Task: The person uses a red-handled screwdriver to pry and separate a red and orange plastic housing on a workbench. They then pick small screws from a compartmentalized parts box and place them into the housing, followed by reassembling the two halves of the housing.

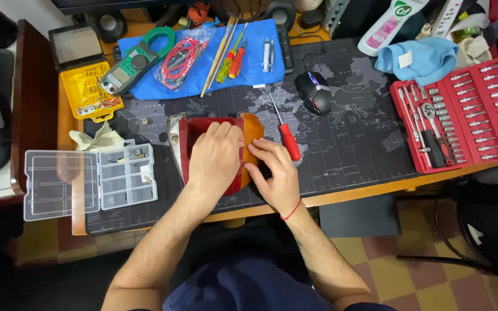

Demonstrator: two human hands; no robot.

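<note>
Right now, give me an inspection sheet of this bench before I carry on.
Surface: dark map-print desk mat on wooden desk.
Job's things: red and orange casing under both hands; red-handled screwdriver beside it.
Clutter: red socket set, clear parts box, yellow parts box, clamp meter, blue cloth, mouse.
Grippers: left hand flat on casing; right hand at its right edge.
Cables: bagged red leads.
Surroundings: tiled floor.
</note>
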